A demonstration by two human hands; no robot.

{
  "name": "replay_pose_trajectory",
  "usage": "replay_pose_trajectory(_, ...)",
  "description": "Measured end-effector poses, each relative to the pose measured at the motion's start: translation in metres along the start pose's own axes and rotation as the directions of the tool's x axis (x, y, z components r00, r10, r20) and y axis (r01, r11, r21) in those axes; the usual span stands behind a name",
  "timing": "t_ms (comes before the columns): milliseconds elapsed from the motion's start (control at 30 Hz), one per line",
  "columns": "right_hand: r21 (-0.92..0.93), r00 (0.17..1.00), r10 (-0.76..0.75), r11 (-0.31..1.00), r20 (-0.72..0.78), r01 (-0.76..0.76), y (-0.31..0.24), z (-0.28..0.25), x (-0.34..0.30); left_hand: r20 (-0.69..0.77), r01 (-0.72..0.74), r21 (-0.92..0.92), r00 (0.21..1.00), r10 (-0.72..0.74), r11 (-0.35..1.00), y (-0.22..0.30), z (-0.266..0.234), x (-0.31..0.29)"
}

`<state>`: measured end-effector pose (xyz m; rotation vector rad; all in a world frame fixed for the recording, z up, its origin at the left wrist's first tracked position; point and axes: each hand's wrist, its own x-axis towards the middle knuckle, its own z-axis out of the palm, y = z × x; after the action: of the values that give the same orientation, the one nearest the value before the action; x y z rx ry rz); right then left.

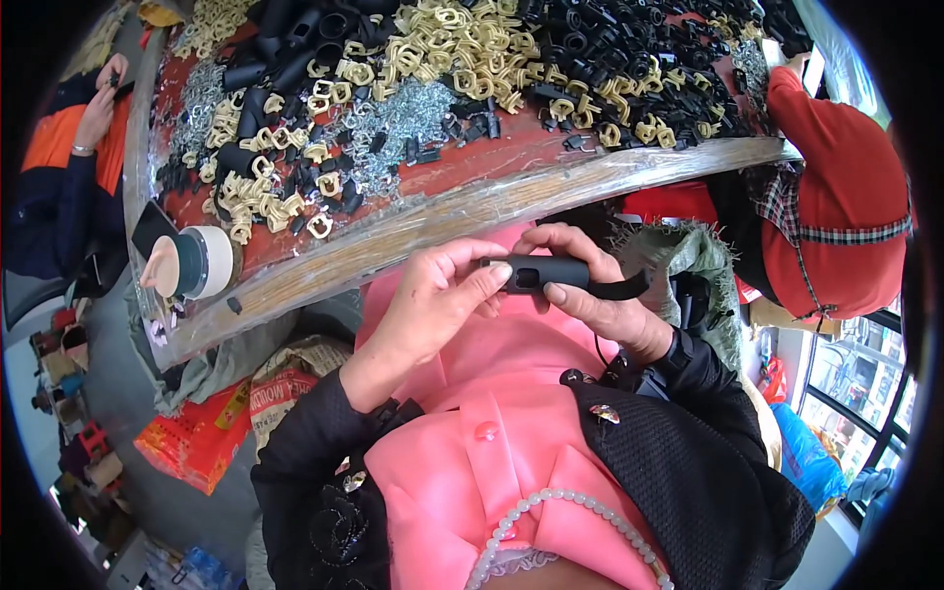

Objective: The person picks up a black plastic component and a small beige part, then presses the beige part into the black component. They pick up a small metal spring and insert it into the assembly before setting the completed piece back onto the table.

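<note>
While I hold it in front of my pink top point(492, 359), the black plastic tube point(565, 271) lies almost level between my two hands, just off the near edge of the worktop point(472, 208). My left hand point(438, 295) pinches its left end, the thumb pressed beside a rectangular window cut in the wall. My right hand point(605, 295) grips the other end, fingers over the top and thumb along the underside — a curved black end sticks out past the palm.

Beyond, the worktop has a red surface and a wooden rim wrapped in clear film. On it are heaped cream plastic clips point(457, 49), silvery metal bits point(398, 123) too small to make out singly, black tubes point(295, 49) and small black fittings point(590, 44). At the left corner stands a white-sided roll point(210, 262).

A frayed woven sack point(703, 270) is near my right forearm; a red-orange bag point(192, 442) lies on the floor to my left. Two co-workers sit close by — one in navy and orange point(69, 187) on the left, one in red point(855, 197) on the right.
</note>
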<state>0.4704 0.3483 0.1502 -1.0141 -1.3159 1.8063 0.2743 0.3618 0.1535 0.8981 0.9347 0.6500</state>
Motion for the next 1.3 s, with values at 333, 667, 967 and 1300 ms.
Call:
replay_pose_trajectory(333,-0.209,0.988,-0.128,0.967,0.089,0.144,0.013,-0.010,0.013,-0.043,0.096,-0.122,0.994,-0.102,0.988,0.004,-0.006,0.001)
replay_pose_trajectory(667,-0.265,0.990,-0.090,0.957,0.106,0.115,0.024,-0.006,0.015,-0.032,-0.067,-0.115,0.997,0.064,0.991,0.001,0.000,0.001)
replay_pose_trajectory(967,-0.452,0.981,-0.162,0.871,0.110,0.194,0.006,-0.006,0.018,-0.050,-0.174,-0.127,0.984,0.169,0.977,-0.004,-0.003,0.003)
replay_pose_trajectory(1300,-0.338,0.824,-0.476,0.755,0.307,0.562,-0.006,0.000,0.050,-0.113,-0.220,-0.357,0.975,0.192,0.908,0.003,0.003,0.006)
